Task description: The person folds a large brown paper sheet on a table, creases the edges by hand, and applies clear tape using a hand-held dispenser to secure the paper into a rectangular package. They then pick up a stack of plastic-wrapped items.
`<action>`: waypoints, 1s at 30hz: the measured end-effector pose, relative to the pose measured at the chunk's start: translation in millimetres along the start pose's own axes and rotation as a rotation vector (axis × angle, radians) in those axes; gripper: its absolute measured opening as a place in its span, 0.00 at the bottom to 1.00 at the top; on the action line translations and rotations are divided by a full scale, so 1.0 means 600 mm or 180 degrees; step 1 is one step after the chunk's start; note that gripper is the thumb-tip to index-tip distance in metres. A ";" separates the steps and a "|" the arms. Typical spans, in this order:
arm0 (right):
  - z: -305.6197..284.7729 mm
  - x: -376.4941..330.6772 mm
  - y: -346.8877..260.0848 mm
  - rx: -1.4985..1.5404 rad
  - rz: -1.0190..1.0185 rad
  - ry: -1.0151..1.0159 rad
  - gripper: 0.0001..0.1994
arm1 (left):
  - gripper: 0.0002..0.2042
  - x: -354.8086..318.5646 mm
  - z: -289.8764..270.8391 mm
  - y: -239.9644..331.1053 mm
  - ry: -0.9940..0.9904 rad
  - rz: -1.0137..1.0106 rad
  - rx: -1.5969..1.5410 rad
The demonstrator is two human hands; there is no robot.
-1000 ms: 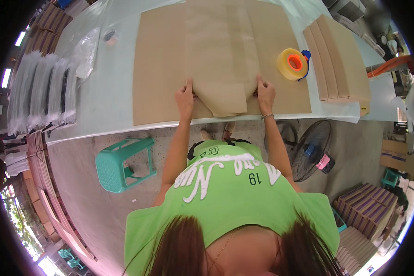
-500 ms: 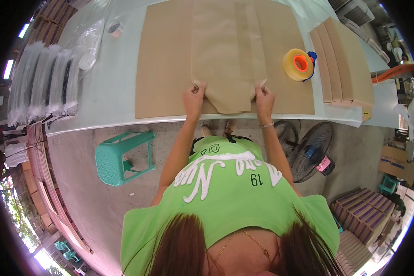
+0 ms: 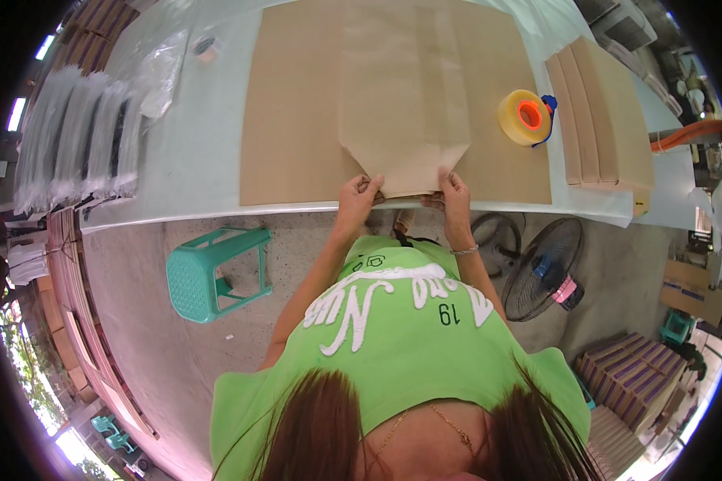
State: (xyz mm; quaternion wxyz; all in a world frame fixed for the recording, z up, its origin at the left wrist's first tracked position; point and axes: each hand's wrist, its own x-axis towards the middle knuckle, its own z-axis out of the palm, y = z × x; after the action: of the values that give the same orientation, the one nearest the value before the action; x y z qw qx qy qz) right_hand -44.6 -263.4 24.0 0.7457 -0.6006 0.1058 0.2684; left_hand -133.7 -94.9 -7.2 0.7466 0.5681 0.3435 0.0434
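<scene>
Left of the cardboard sheet (image 3: 393, 104) on the tabletop (image 3: 192, 168) lie plastic bags (image 3: 72, 144). At its near flap the left hand (image 3: 359, 195) and right hand (image 3: 453, 191) each pinch the edge. A tape roll (image 3: 525, 117) sits on the sheet's right part.
</scene>
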 end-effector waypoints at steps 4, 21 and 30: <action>-0.018 0.018 0.026 -0.0314 -0.0201 -0.0029 0.14 | 0.11 -0.011 0.018 0.008 0.0056 0.0158 0.0130; -0.024 0.008 0.056 -0.0435 -0.0336 0.0174 0.14 | 0.12 -0.023 -0.002 0.018 -0.0748 -0.0064 0.0012; -0.078 0.056 0.048 -0.3484 -0.2618 0.0243 0.12 | 0.22 0.065 -0.114 -0.012 0.0587 0.2409 0.3745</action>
State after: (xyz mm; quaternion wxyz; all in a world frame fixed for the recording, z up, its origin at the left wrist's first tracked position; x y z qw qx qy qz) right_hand -24.4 -294.8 -28.4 0.3719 -0.8914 -0.2556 -0.0431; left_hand -145.1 -23.7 -39.6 0.2170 0.9519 0.1507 0.1550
